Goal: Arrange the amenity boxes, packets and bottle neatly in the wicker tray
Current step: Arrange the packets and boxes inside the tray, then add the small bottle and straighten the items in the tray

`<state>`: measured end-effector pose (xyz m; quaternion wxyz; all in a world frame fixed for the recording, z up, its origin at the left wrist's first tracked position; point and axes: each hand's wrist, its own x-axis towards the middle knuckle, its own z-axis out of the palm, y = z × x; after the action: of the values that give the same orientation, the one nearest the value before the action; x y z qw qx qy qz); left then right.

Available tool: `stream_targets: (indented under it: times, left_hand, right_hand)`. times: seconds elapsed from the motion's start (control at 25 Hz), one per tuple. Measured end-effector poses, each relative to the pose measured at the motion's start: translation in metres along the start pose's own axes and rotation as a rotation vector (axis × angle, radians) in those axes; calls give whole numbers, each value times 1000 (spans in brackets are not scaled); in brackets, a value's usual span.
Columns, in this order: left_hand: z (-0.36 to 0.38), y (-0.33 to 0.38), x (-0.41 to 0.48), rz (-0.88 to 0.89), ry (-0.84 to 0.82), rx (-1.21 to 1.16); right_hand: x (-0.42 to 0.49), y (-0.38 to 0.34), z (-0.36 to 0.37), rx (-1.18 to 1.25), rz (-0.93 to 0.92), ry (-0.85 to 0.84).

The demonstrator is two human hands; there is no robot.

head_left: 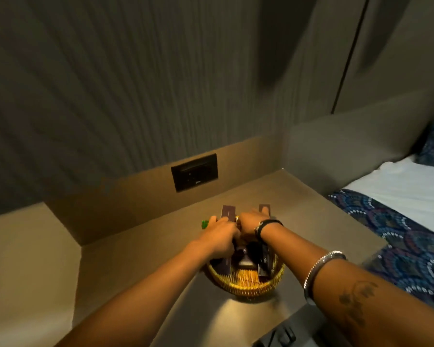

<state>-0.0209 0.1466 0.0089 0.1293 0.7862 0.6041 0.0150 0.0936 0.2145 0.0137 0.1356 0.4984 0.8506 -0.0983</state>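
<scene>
Both hands cover the far half of the wicker tray (246, 288), so what each grip (221, 236) holds cannot be told. The dark boxes (228, 212) are partly hidden and their print is too small to read. A green thing (205, 224) peeks out beside the left fingers, unclear. The bed (396, 186) is cut by the right edge.

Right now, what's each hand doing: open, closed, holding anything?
Left hand: curled over the boxes in the tray; grip hidden.
Right hand: on the boxes; grip hidden.
</scene>
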Motion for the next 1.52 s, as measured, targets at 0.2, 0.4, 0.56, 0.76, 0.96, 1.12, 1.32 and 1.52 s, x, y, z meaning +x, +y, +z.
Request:
stream_targets:
  times: [0.2,0.4,0.56,0.76,0.96,1.12,1.32,1.52]
  left_hand:
    - [-28,-22,-14,-242,358,-367]
    - [-19,-59,-14,-489,275,-265]
    - [-20,-64,-3,-470,140,-32]
    - [-5,-68,22,-449,30,-48]
    - [1,-86,37,-403,-117,-36]
    - [16,-94,41,-372,16,-37]
    - [6,-101,34,-555,167,-240]
    - [-29,-75,28,-463,435,-757]
  right_hand:
    - [12,-8,-14,13,-26,47]
    - [9,-11,-4,5,-79,41]
    - [-1,-7,-4,4,-78,53]
    - [-1,3,-14,98,-22,170]
    - [-12,24,-20,267,30,212]
    - [-25,33,-21,397,30,268]
    - [-15,19,-30,565,-1,285]
    - [4,3,-40,843,-28,303]
